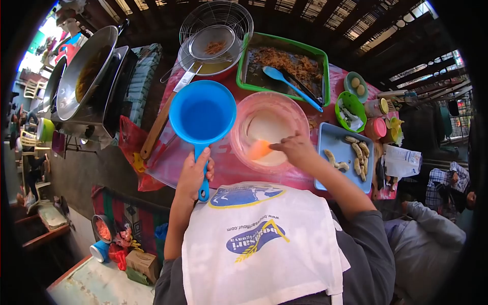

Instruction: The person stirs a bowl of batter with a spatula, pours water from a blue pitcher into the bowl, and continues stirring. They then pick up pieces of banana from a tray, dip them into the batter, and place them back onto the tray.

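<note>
My left hand is wrapped round the handle of a blue dipper, held level beside a pink bowl. Whether the dipper holds any liquid is hard to tell. Pale batter lies in the bowl. Over its near right rim reaches my right hand, its fingers closed on an orange spatula whose blade is down in the batter. To the right, a blue tray bears several peeled bananas.
A green-rimmed tray with shredded food and a blue spoon is behind the bowl. Strainers rest over a pot at the back. A wok stands on a stove at left. A knife lies left of the dipper. Another person is at right.
</note>
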Demonstrator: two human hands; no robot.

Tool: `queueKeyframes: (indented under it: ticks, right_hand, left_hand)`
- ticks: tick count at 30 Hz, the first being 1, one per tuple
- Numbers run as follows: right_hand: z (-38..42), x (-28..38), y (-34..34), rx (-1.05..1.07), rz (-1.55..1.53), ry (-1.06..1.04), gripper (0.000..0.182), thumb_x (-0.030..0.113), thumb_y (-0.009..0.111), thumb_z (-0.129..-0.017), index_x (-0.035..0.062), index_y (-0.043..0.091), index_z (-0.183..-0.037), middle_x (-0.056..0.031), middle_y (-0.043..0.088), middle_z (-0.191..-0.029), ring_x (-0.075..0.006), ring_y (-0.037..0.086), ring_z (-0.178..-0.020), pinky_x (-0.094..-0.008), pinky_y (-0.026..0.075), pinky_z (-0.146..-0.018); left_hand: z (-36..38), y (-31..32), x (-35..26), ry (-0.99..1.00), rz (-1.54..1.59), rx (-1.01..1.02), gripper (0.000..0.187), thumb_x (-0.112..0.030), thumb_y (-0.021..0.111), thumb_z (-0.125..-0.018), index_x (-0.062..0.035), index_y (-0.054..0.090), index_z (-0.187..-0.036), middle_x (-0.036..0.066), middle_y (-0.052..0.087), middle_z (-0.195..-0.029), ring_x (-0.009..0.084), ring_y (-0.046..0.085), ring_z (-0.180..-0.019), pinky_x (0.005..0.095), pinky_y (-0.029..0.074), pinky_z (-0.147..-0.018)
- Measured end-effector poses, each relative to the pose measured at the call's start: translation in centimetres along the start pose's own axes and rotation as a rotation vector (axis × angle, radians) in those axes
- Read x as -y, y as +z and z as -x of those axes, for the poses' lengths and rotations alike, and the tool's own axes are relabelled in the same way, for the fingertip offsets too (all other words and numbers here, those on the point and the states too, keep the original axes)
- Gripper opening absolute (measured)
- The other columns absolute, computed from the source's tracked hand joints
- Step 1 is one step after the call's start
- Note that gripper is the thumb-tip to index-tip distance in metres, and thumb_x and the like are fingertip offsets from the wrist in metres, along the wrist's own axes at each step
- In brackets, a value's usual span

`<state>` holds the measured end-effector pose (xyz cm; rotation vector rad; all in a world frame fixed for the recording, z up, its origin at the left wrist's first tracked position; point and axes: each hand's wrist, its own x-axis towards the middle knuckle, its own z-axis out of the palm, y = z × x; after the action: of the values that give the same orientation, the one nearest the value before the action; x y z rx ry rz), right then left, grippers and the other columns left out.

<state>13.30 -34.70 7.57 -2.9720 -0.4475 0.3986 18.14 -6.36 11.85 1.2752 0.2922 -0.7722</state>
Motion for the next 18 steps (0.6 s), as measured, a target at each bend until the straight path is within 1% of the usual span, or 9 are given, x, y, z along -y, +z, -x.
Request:
queueKeyframes:
  ticks: [2, 5, 8, 9, 12, 13, 16, 17, 18]
  right_hand:
    - [2.3, -1.7, -1.3, -0.037, 0.006, 0.047, 0.037, 0.011, 0.052, -0.072, 0.0243, 0.062, -0.106, -0.0033, 0.062, -0.078, -0.0213, 0.060, -0.076, -0.0383, 0.039, -0.087]
    - [3.4, -1.2, -5.1, 0.234, -0.064, 0.293, 0.031, 0.013, 0.053, -0.073, 0.0200, 0.062, -0.102, -0.0075, 0.062, -0.077, -0.0232, 0.061, -0.078, -0.0393, 0.046, -0.070]
    - [3.8, 0.3, -1.1, 0.184, -0.129, 0.186, 0.033, 0.014, 0.054, -0.072, 0.0184, 0.061, -0.104, -0.0085, 0.063, -0.082, -0.0263, 0.062, -0.075, -0.0407, 0.047, -0.063]
    - [3.2, 0.7, 0.1, 0.058, -0.184, 0.189, 0.035, 0.013, 0.052, -0.073, 0.0191, 0.060, -0.107, -0.0087, 0.063, -0.083, -0.0269, 0.062, -0.074, -0.0409, 0.047, -0.062]
    - [0.8, 0.6, 0.0, -0.072, -0.104, 0.378, 0.036, 0.014, 0.051, -0.074, 0.0191, 0.059, -0.109, -0.0083, 0.063, -0.084, -0.0276, 0.062, -0.073, -0.0412, 0.047, -0.063]
    - [0.8, 0.0, -0.7, -0.129, -0.151, 0.373, 0.036, 0.014, 0.049, -0.075, 0.0182, 0.059, -0.109, -0.0085, 0.063, -0.083, -0.0286, 0.061, -0.072, -0.0407, 0.048, -0.062]
    - [2.2, -0.1, -1.6, 0.175, -0.267, 0.264, 0.035, 0.014, 0.049, -0.075, 0.0164, 0.059, -0.108, -0.0098, 0.063, -0.083, -0.0295, 0.061, -0.073, -0.0395, 0.048, -0.063]
    - [2.6, 1.0, -1.2, 0.181, -0.245, 0.186, 0.033, 0.014, 0.049, -0.076, 0.0162, 0.060, -0.107, -0.0118, 0.062, -0.082, -0.0302, 0.061, -0.074, -0.0397, 0.048, -0.063]
    - [2.2, 1.6, -0.5, 0.116, -0.260, 0.227, 0.033, 0.014, 0.048, -0.076, 0.0163, 0.060, -0.106, -0.0121, 0.062, -0.082, -0.0303, 0.061, -0.075, -0.0400, 0.048, -0.063]
  left_hand:
    - [0.0, -0.3, 0.4, -0.003, -0.017, -0.020, 0.026, -0.030, 0.052, -0.087, -0.0076, 0.047, -0.101, -0.001, 0.043, -0.063, 0.0055, 0.042, -0.047, 0.0209, 0.037, -0.043]
    - [0.1, -0.1, 0.8, -0.020, -0.028, -0.016, 0.026, -0.030, 0.052, -0.088, -0.0077, 0.048, -0.101, -0.001, 0.043, -0.063, 0.0057, 0.043, -0.047, 0.0211, 0.037, -0.043]
    - [0.0, 0.4, 0.8, -0.016, 0.000, -0.021, 0.027, -0.030, 0.052, -0.088, -0.0074, 0.048, -0.102, -0.001, 0.043, -0.063, 0.0058, 0.043, -0.047, 0.0212, 0.037, -0.043]
    - [-0.2, 0.4, 0.7, -0.013, -0.006, -0.019, 0.028, -0.030, 0.052, -0.088, -0.0074, 0.048, -0.103, -0.001, 0.043, -0.063, 0.0057, 0.043, -0.047, 0.0212, 0.037, -0.043]
    - [0.1, 0.2, 0.6, -0.017, -0.013, -0.031, 0.029, -0.030, 0.051, -0.088, -0.0072, 0.048, -0.105, -0.001, 0.043, -0.063, 0.0054, 0.042, -0.047, 0.0211, 0.037, -0.042]
    - [0.3, 0.2, 0.4, -0.020, -0.013, -0.037, 0.029, -0.030, 0.051, -0.088, -0.0071, 0.048, -0.106, -0.001, 0.043, -0.063, 0.0054, 0.042, -0.047, 0.0210, 0.036, -0.042]
    - [0.4, -0.1, 0.3, -0.025, -0.020, -0.044, 0.029, -0.030, 0.051, -0.088, -0.0069, 0.048, -0.106, -0.001, 0.043, -0.063, 0.0053, 0.042, -0.047, 0.0208, 0.036, -0.042]
    - [0.4, -0.2, 0.3, -0.027, -0.021, -0.041, 0.029, -0.030, 0.051, -0.088, -0.0068, 0.048, -0.106, -0.001, 0.043, -0.063, 0.0053, 0.042, -0.047, 0.0207, 0.036, -0.042]
    - [0.1, -0.1, 0.3, -0.017, -0.026, -0.039, 0.030, -0.030, 0.051, -0.088, -0.0068, 0.048, -0.106, -0.001, 0.043, -0.063, 0.0052, 0.042, -0.047, 0.0206, 0.036, -0.042]
